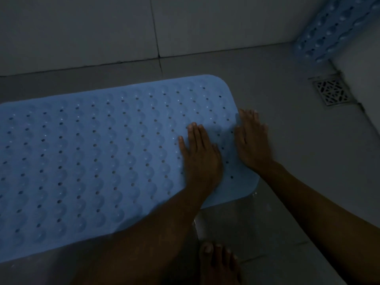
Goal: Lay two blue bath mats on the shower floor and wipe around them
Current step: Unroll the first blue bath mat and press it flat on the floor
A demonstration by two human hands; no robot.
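Blue bath mat (92,161): lies flat on the grey tiled shower floor (287,151), filling the left and centre of the frame; surface studded with rows of bumps and small drain holes; rounded corners at its right end.

Left hand (200,155): centre of frame, palm down on the mat's right end, fingers straight and close together.

Right hand (251,138): just right of the left hand, flat and spread, palm over the mat's right edge, fingertips (249,114) reaching onto the floor.

Bare foot (218,262): lower centre, toes on the floor beside the mat's near edge.

Floor drain (332,92): square metal grate, upper right.

Second blue mat (333,27): top right corner, propped upright against the wall (82,27), well apart from the first.
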